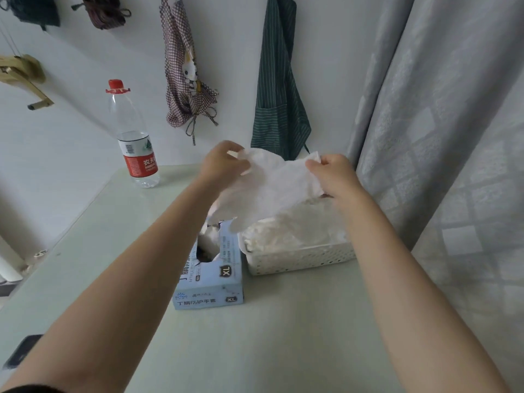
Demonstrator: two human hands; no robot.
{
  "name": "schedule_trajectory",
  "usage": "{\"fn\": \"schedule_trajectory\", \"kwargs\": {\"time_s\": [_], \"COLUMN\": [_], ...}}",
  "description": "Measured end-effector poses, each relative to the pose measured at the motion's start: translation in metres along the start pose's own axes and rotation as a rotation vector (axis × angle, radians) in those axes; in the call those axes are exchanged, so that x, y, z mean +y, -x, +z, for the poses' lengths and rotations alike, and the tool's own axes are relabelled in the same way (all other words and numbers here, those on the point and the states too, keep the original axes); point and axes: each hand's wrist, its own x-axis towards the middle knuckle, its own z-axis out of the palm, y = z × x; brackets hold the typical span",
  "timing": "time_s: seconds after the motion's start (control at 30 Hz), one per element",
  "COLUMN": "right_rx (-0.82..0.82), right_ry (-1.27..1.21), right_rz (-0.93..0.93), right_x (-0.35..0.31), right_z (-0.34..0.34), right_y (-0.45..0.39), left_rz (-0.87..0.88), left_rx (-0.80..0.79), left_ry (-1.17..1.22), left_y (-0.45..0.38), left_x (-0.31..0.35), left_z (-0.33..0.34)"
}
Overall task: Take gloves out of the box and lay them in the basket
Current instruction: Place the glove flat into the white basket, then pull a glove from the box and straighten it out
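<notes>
A white glove (272, 185) is stretched in the air between both hands, above the far end of the box and the basket. My left hand (224, 163) pinches its left upper corner. My right hand (331, 177) pinches its right upper edge. Below stands the light blue glove box (211, 282), marked XL, with white gloves showing in its top opening. Right beside it is the white perforated basket (300, 259), heaped with white gloves (295, 231).
A water bottle (133, 137) with a red cap and label stands at the table's far left. Aprons hang on the wall behind. A grey curtain (442, 123) hangs close to the basket's right. A dark phone (24, 350) lies at the table's left edge.
</notes>
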Motion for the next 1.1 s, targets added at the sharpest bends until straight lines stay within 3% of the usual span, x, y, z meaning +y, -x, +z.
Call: {"fn": "schedule_trajectory", "kwargs": {"time_s": [0.1,0.23,0.43,0.67,0.8,0.87,0.97,1.03,1.1], "right_rx": [-0.044,-0.057,0.016,0.076,0.149,0.201,0.239,0.180,0.049], "right_ry": [0.126,0.249,0.492,1.002,1.098,1.063,0.943,0.839,0.705], "right_rz": [0.143,0.115,-0.004,-0.166,-0.184,-0.185,-0.244,-0.327,-0.449], "right_x": [0.047,0.079,0.104,0.120,0.124,0.116,0.090,0.065,0.035], "right_z": [-0.013,-0.010,-0.023,-0.005,-0.003,-0.004,0.002,0.016,0.051], "right_y": [-0.010,-0.016,-0.032,-0.025,-0.021,-0.019,-0.013,-0.005,0.009], "left_rz": [0.223,0.406,0.256,0.222,0.161,0.165,0.260,0.284,0.202], "left_rx": [0.021,-0.254,-0.507,-0.628,-0.689,-0.647,-0.382,-0.165,0.045], "left_ry": [-0.395,-0.530,-0.903,-1.021,-1.050,-0.937,-0.654,-0.512,-0.447], "left_y": [0.001,0.024,0.029,0.039,0.034,0.032,0.029,0.025,0.025], "left_x": [-0.003,-0.029,-0.053,-0.068,-0.063,-0.056,-0.048,-0.049,-0.065], "left_z": [0.049,0.091,0.112,0.116,0.116,0.109,0.083,0.057,0.013]}}
